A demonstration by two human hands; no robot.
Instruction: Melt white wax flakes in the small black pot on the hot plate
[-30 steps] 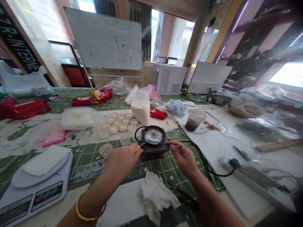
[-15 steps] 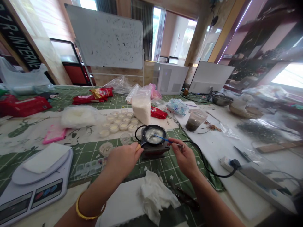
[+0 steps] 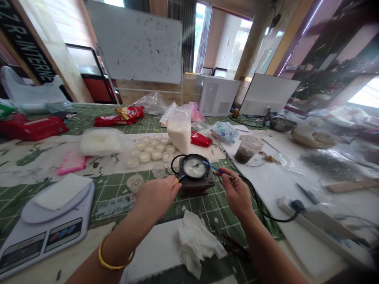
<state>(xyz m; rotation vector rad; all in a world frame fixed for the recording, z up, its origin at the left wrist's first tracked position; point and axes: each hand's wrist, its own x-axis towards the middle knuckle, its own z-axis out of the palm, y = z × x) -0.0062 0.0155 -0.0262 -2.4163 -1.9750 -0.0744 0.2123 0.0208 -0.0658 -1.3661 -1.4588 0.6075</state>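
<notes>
Left hand [image 3: 155, 201]: fingers [image 3: 169, 184] wrapped round the pale handle of a small black pan [image 3: 181, 165], pressed together on it. The pan sits on a dark electric heater base [image 3: 197, 188], white liquid [image 3: 194, 167] inside, on a green gridded mat [image 3: 118, 201]. Right hand [image 3: 235, 193]: fingertips [image 3: 222, 172] pinch a thin blue stick [image 3: 214, 169], its tip over the pan's rim. Far of the pan: small clear cups of white material [image 3: 151, 156] and a bag of white granules [image 3: 179, 132]. At left: digital kitchen scale [image 3: 50, 236]. Near: crumpled tissue [image 3: 197, 242].
</notes>
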